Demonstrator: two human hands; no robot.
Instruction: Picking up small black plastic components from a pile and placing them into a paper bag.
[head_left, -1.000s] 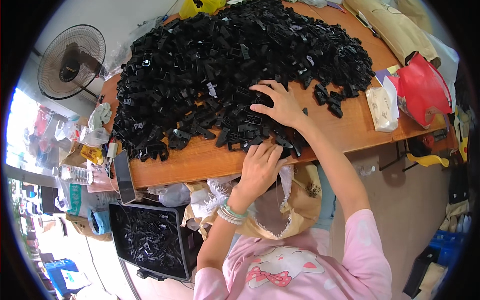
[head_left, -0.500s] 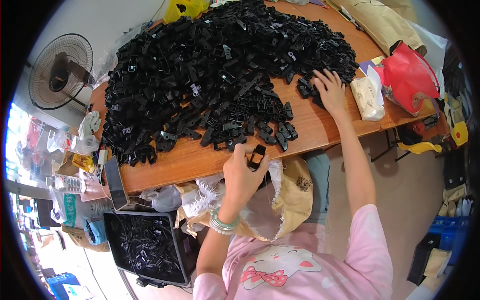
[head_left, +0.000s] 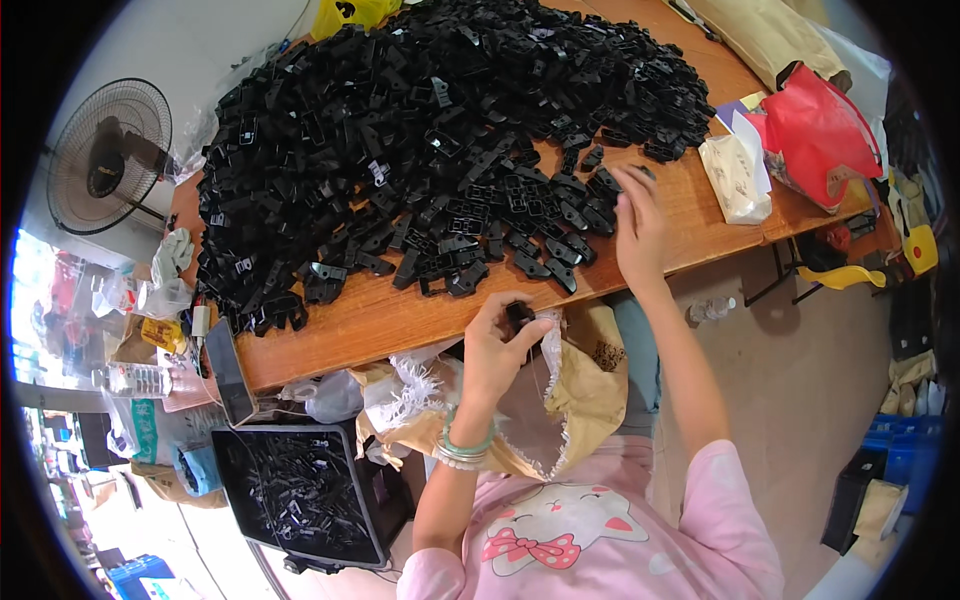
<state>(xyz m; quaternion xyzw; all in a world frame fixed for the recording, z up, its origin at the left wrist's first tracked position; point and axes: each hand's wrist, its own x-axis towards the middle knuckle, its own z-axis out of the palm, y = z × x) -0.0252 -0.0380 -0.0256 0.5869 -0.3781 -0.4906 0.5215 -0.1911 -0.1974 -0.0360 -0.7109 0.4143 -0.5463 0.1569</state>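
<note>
My left hand (head_left: 492,350), with bangles at its wrist, is closed around a small black plastic part (head_left: 519,314) just off the table's front edge. Its fingers cover much of that part. Farther right, my right hand (head_left: 640,228) hovers low at the table with fingers stretched out. Its fingertips are beside loose black parts (head_left: 600,188) at the right end of the near rows. Nothing shows gripped in it. A huge heap of black plastic parts (head_left: 400,130) spreads over the wooden table (head_left: 690,225).
A woven sack (head_left: 590,390) hangs open below the table edge at my lap. At lower left stands a black bin (head_left: 295,490) of small dark pieces. A tissue pack (head_left: 735,180) and a red bag (head_left: 815,135) lie at right. A fan (head_left: 108,155) stands at left.
My right hand has come nearer and left, and the loose parts by it have shifted left toward the near rows. My left hand still holds its part, now turned and more covered.
</note>
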